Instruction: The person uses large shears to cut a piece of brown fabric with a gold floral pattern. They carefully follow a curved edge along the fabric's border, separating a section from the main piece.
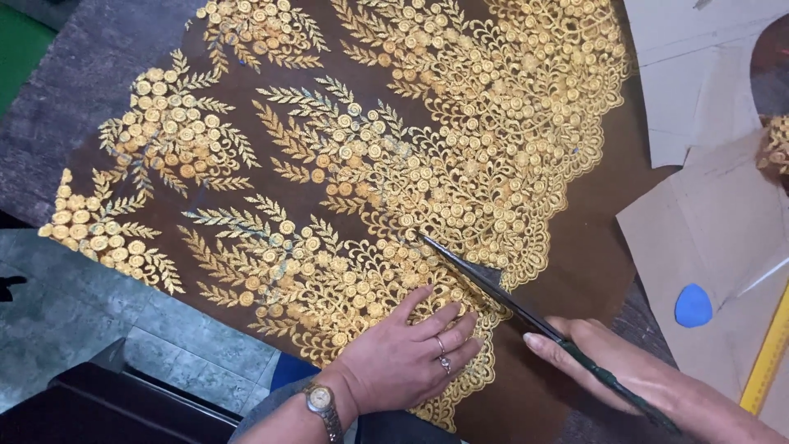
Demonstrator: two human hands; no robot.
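**A:** Start nearest to you. What are your hands doing?

**B:** Your left hand (407,353) lies flat, palm down, fingers spread and relaxed, pressing on the near scalloped edge of the gold embroidered lace (370,164). It grips nothing. You wear a wristwatch (319,400) on that wrist and rings (444,355) on two fingers.

**A:** And the right?

**B:** Your right hand (612,366) is closed around the dark handles of the scissors (493,288), at the near right. The index finger stretches along the handle toward the blades.

**A:** Where do the scissors sit on the cloth?

**B:** The blades run up and to the left from your right hand, just beside your left fingertips. The tip lies in the lace, among the small gold rosettes, a little farther than your left hand. I cannot tell how wide the blades stand apart.

**A:** And the lace itself?

**B:** It spreads over a brown fabric (592,247) from the near edge to the far edge of the view, with leafy sprays on the left and dense rosettes toward the right scalloped border.

**A:** What lies around it?

**B:** On the right, near, there is a blue piece of chalk (693,306) on brown pattern paper (707,222), with a yellow ruler (768,358) just beside it. Farther right lie paler paper pieces (699,74). On the left, the grey table (66,90) shows past the cloth, and below it a tiled floor (74,304).
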